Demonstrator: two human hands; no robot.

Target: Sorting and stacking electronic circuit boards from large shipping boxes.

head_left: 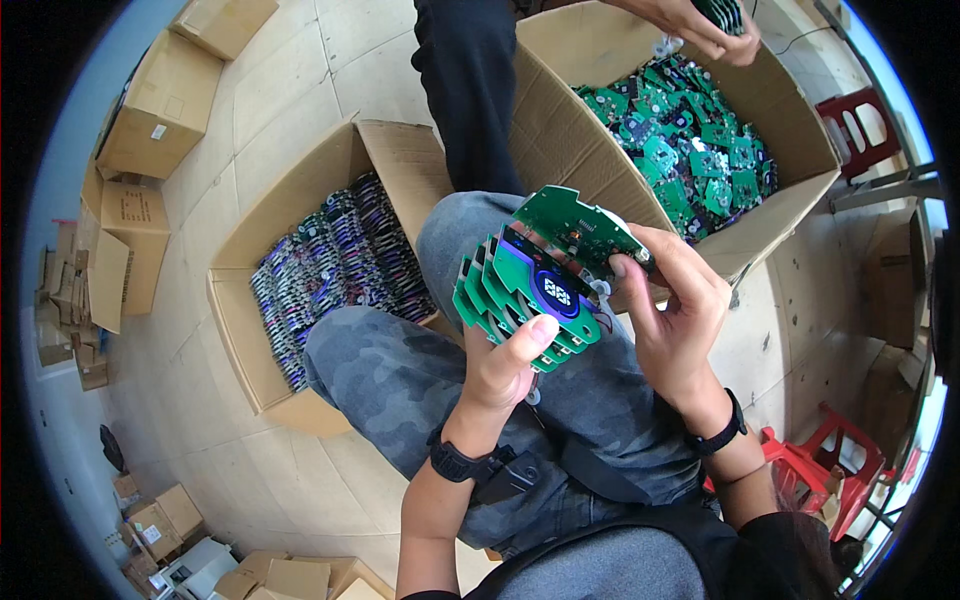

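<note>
My left hand (497,372) is closed round a fanned stack of green circuit boards (492,292), its thumb pressed on the top one. That top board carries a dark display with a purple rim and white marks. In my right hand (680,315), fingers and thumb pinch the right edge of a single green circuit board (575,228). This board stands tilted just above the far side of the stack. A small whitish part (600,288) hangs between the two. Both hands are over my knees.
An open carton (240,340) on the left holds tight rows of boards. Far right, a bigger carton (640,195) holds loose green boards; another person's hand (690,25) grips several boards above it. Red plastic stools (835,460) stand at right, more cartons (160,105) at left.
</note>
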